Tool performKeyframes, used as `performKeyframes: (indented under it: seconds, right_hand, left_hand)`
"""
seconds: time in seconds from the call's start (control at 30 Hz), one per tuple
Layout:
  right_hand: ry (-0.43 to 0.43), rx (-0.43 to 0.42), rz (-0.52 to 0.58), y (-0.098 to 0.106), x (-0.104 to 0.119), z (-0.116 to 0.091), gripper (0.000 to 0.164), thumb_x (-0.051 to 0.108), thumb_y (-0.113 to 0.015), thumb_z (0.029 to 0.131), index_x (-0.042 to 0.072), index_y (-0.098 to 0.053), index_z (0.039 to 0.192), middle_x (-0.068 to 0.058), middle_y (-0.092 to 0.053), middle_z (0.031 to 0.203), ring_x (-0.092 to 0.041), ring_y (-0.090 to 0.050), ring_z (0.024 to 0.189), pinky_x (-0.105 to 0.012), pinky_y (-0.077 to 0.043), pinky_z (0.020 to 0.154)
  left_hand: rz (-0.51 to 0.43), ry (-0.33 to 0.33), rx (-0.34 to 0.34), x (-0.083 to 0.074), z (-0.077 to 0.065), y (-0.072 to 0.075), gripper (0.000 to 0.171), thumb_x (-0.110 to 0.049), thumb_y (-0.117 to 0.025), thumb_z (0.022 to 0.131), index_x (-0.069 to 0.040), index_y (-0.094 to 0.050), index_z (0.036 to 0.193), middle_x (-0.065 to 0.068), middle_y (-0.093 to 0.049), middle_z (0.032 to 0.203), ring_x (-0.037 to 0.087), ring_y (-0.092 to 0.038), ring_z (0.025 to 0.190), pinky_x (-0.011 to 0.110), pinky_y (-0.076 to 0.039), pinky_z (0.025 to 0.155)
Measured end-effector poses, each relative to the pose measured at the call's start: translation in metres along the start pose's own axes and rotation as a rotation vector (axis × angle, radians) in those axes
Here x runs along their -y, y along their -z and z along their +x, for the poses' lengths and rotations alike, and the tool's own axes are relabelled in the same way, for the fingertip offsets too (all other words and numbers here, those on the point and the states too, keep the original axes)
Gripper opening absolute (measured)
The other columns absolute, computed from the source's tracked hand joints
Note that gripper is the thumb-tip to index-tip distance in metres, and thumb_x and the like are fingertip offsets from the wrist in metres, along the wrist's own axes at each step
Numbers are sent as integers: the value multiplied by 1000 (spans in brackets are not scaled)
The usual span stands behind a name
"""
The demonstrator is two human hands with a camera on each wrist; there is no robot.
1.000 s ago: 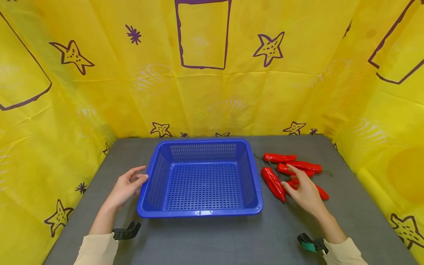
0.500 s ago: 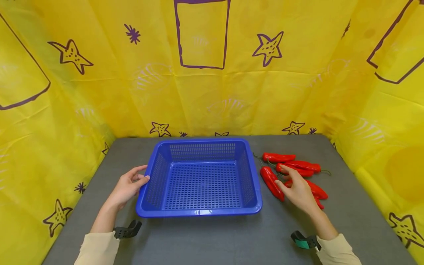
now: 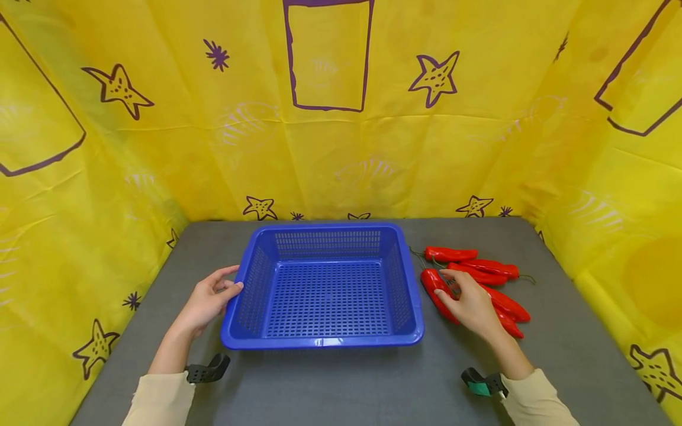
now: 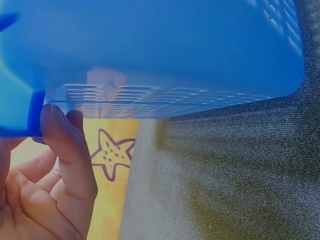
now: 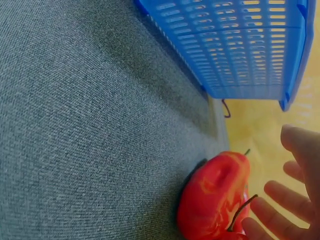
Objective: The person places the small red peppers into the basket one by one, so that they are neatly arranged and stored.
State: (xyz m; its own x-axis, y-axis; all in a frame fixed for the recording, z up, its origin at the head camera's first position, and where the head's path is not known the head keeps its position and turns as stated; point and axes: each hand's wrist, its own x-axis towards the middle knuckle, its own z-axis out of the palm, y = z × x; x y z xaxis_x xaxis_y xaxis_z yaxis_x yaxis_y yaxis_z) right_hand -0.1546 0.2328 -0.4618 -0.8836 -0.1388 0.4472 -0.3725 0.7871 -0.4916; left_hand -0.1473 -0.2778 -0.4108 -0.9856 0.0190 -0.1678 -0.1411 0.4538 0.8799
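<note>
My left hand (image 3: pixel 205 303) is at the left rim of a blue plastic basket (image 3: pixel 322 342). In the left wrist view, its thumb and a finger pinch the rim's edge. The basket has slotted walls and holds nothing. To its right, my right hand (image 3: pixel 474 306) hovers over a long red pepper (image 3: pixel 433 287), thumb and fingers spread. The right wrist view shows a pepper (image 5: pixel 212 192) on the cloth, with the spread fingers (image 5: pixel 282 197) beside its green stem. Part of the nearest pepper is hidden by the hand in the head view.
Several more red peppers lie behind and right of the right hand, among them one at the back (image 3: pixel 452 254) and one at the right (image 3: pixel 508 305). A grey cloth (image 3: pixel 341 387) covers the table. Yellow printed curtains (image 3: pixel 330 160) enclose its back and sides.
My right hand has moved left, from over the middle peppers to the one nearest the basket. The left hand has shifted slightly onto the rim, and the basket has stayed in place.
</note>
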Motion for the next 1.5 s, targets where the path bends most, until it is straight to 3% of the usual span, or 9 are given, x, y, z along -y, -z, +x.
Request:
performKeyframes:
  seconds: [0.27,0.5,0.87,1.2,1.37,1.5]
  right_hand:
    - [-44,62,-55,-2,4,5,43,17,-73,76,2,-59,114,-16,-61,103,-29,-59,87,-49,-51,74]
    - [-110,137,-122,-1,10,11,43,22,-71,78,2,-58,114,-17,-61,98,-29,-58,83,-48,-51,69]
    - [-181,217,-206,-3,14,22,47,27,-68,80,3,-57,119,-22,-59,108,-38,-59,92,-54,-50,72]
    - [-220,276,-261,-6,14,26,47,28,-67,80,4,-58,118,-25,-59,109,-38,-60,88,-51,-50,62]
    - [-222,301,-294,-9,16,27,45,29,-67,80,6,-57,118,-22,-62,100,-40,-60,81,-51,-48,54]
    - [-225,330,-311,-13,17,27,46,28,-67,80,8,-55,120,-23,-63,98,-42,-60,78,-53,-48,55]
  left_hand:
    - [-3,1,1,0,0,0,58,-29,-59,90,-6,-35,138,17,-61,95,16,-57,63,32,-52,55]
    - [2,2,-8,1,1,0,58,-29,-59,90,-6,-36,138,16,-61,94,15,-56,62,31,-51,54]
    - [-7,3,-8,1,1,-1,57,-28,-59,90,-7,-36,138,16,-61,94,14,-55,61,30,-50,54]
    - [-2,11,-11,0,0,-1,56,-27,-59,91,-7,-36,138,17,-61,96,15,-56,63,29,-50,53]
    - [3,9,-16,1,0,-1,57,-27,-59,91,-7,-36,138,17,-61,96,15,-56,64,29,-50,54]
    - [1,10,-17,1,0,-1,57,-28,-59,91,-7,-36,138,17,-61,97,15,-56,65,29,-50,54]
